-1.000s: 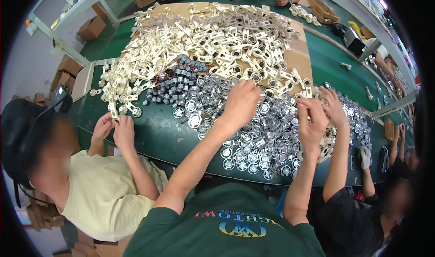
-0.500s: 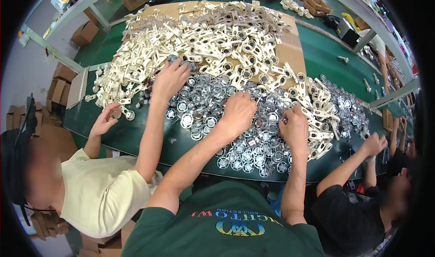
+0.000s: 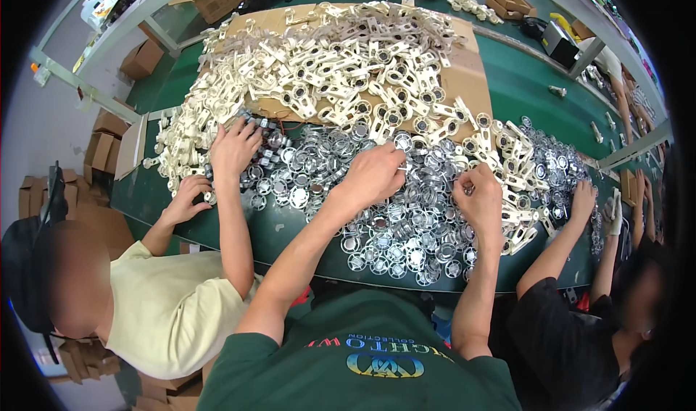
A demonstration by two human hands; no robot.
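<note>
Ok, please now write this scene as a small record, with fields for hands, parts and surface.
Left hand: fingers bent, over the silver round parts; hold unclear
Right hand: fingers curled, between silver and cream parts; hold unclear
Cream parts: heaped behind and to the right of the silver ones, many on a cardboard sheet
Grey cylinders: beside a co-worker's hand
Surface: green table

silver rings [image 3: 406,230], cream parts [image 3: 326,70], green tabletop [image 3: 272,244], tan cardboard [image 3: 467,70]
</note>
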